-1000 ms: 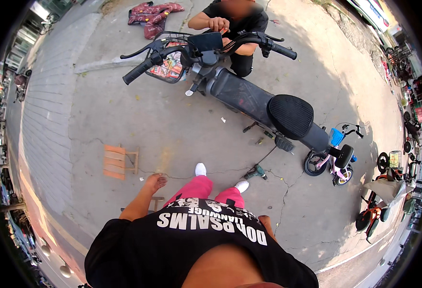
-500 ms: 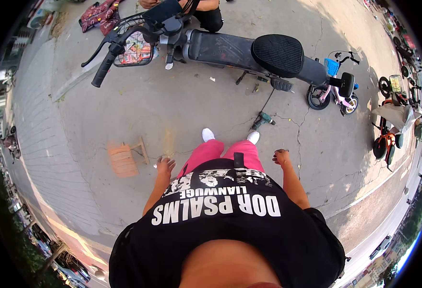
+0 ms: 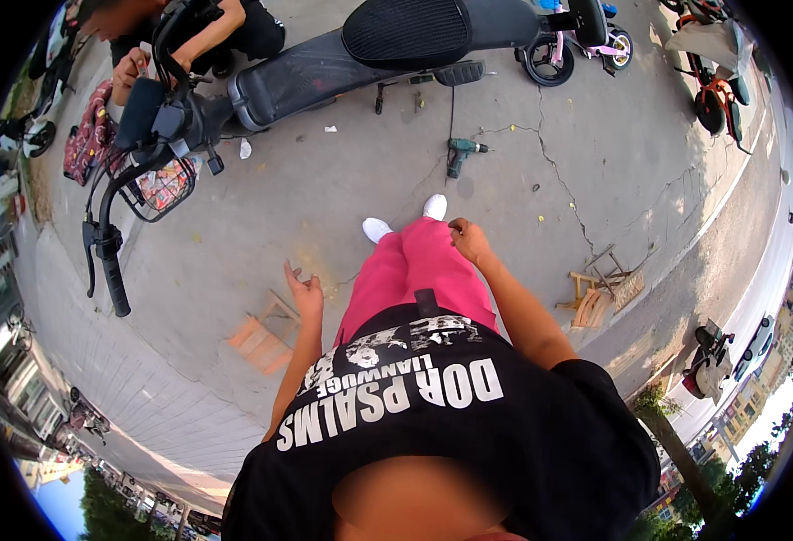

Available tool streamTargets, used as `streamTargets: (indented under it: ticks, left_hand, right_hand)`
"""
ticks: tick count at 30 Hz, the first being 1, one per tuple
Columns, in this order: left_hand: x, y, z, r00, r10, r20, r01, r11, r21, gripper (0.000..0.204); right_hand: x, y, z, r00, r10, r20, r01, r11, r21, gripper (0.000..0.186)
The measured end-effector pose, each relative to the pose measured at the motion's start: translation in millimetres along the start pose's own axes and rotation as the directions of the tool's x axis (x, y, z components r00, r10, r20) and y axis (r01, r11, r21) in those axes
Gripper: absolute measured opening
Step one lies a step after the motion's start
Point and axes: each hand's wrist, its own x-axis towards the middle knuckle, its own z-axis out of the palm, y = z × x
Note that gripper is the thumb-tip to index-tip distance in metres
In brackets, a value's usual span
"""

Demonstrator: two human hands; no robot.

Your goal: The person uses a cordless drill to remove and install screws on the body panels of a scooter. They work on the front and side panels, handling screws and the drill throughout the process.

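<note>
My left hand [image 3: 305,289] hangs beside my pink trousers [image 3: 448,261], its fingers apart and nothing seen in it. Close by, a low wooden stool [image 3: 261,343] with a slatted top stands on the ground. My right hand [image 3: 471,242] is in front of my right thigh, fingers loosely bent, with no object visible in it. On the pavement beyond my white shoes lies a green and black power drill [image 3: 458,156]. A black electric scooter [image 3: 315,72] spans the far side, its handlebar at the left and a wire basket [image 3: 164,191] below it.
A person [image 3: 216,36] crouches behind the scooter's front, hands near the handlebar. A small pink bike [image 3: 554,59] stands past its rear. Wooden stools [image 3: 595,293] are at the right, near the road. A dark red patterned cloth [image 3: 88,135] is at the far left.
My view has turned and moved toward the scooter, which now appears further left. My right hand has come in to my thigh. The crouching person shows more fully, and the stools at the right have come into view.
</note>
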Motion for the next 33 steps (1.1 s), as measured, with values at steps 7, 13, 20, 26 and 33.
streamTargets:
  ticks: [7, 13, 20, 26, 33]
  left_hand:
    - [-9.1, 34.4, 13.3, 0.868, -0.439, 0.231, 0.475, 0.870, -0.132, 0.064]
    - [4.0, -6.5, 10.0, 0.671, -0.593, 0.445, 0.731, 0.630, -0.262, 0.040]
    - [6.7, 58.0, 45.8, 0.767, -0.528, 0.365, 0.624, 0.745, -0.234, 0.042]
    - [16.6, 95.1, 73.8, 0.732, -0.461, 0.501, 0.595, 0.792, -0.140, 0.036]
    - [1.4, 96.1, 77.7, 0.740, -0.465, 0.486, 0.592, 0.794, -0.141, 0.035]
  right_hand:
    - [21.1, 47.0, -52.9, 0.954, 0.299, 0.034, -0.299, 0.930, 0.216, 0.026]
    - [14.5, 89.5, -107.4, 0.834, 0.551, 0.019, -0.507, 0.752, 0.422, 0.023]
    - [-0.1, 116.0, -128.5, 0.805, 0.589, 0.075, -0.567, 0.725, 0.391, 0.024]
    - [6.4, 118.5, -130.1, 0.822, 0.555, 0.127, -0.549, 0.712, 0.437, 0.027]
    - [17.9, 119.1, -136.7, 0.839, 0.517, 0.169, -0.535, 0.726, 0.432, 0.027]
